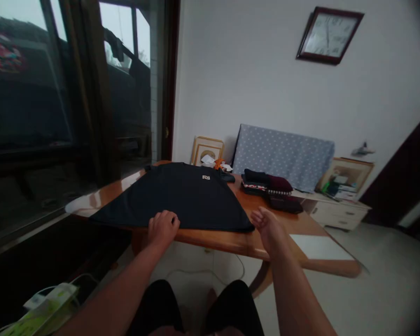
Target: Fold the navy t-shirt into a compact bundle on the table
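A black T-shirt [182,198] lies spread on the wooden table, its hem along the near edge and its neck away from me. A small white logo [206,177] shows on it. My left hand [164,227] is closed at the near hem, left of the middle; a dark bit shows between its thumb and forefinger. Beside the hem's right corner is my right hand [266,226], palm turned inward and fingers loosely bent, with no cloth visible in it.
Folded clothes [268,184] are stacked at the table's back right. A white sheet [322,247] lies on the right part of the wooden table [227,237]. Glass doors [91,93] stand on the left. A power strip [52,308] with cables is at lower left.
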### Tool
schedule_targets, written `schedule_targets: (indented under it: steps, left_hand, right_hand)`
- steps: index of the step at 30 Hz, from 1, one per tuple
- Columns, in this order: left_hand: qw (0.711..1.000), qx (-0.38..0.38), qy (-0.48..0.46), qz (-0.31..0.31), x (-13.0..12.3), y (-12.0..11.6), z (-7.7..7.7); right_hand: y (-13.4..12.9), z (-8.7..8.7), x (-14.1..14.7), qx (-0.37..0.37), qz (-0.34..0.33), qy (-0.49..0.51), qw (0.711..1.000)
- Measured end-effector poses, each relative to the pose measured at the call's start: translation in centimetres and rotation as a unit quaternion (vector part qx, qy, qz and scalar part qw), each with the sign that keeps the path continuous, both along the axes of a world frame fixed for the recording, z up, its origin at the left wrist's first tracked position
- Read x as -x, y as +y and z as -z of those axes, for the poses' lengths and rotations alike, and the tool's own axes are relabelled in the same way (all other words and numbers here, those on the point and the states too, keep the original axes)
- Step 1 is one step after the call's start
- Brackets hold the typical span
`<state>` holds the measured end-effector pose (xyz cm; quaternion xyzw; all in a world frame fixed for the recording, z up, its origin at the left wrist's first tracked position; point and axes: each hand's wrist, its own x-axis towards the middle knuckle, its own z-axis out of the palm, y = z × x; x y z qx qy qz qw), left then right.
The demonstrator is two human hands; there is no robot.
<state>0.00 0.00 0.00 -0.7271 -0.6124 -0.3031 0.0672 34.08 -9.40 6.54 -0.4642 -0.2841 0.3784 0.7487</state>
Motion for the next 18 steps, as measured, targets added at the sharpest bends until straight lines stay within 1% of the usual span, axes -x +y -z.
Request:
schedule_targets:
  steps: [1,2,4,5,7,9,11,13,15,16,18]
  left_hand:
    - [1.000,-0.004,0.002,0.001,0.0,0.1,0.0]
    - [1.000,-0.010,0.004,0.002,0.0,0.1,0.1]
    - [1.000,-0.021,0.007,0.007,0.0,0.3,0.2]
    - [1.000,-0.025,0.007,0.009,0.0,0.3,0.3]
    - [1.000,-0.027,0.005,0.010,0.0,0.4,0.4]
    - [1.000,-0.027,0.001,0.005,-0.1,0.4,0.5]
    - [1.000,-0.028,0.000,0.004,-0.1,0.4,0.5]
    - [1.000,-0.027,-0.001,0.011,-0.1,0.4,0.5]
    - [0.999,-0.026,-0.005,0.018,-0.1,0.4,0.4]
    - [0.999,-0.024,-0.008,0.020,-0.1,0.3,0.4]
    - [0.999,-0.019,-0.018,0.022,0.1,0.2,0.3]
  right_hand:
    - [0.6,1.4,-0.1,0.026,-0.012,0.025,0.999]
    - [1.0,2.7,-0.4,0.055,-0.011,0.046,0.997]
    - [1.4,4.7,-1.0,0.096,0.023,0.075,0.992]
    - [1.5,5.3,-1.4,0.103,0.047,0.080,0.990]
    - [1.7,5.7,-2.0,0.089,0.093,0.069,0.989]
    - [2.0,5.5,-2.0,0.058,0.110,0.014,0.992]
    - [2.4,5.1,-1.6,0.036,0.101,-0.050,0.993]
    - [2.6,5.0,-1.0,0.044,0.091,-0.117,0.988]
    - [2.7,5.4,-0.6,0.078,0.097,-0.223,0.967]
    - [2.6,5.7,-0.4,0.098,0.101,-0.294,0.945]
    - [2.5,6.6,-0.4,0.132,0.102,-0.427,0.889]
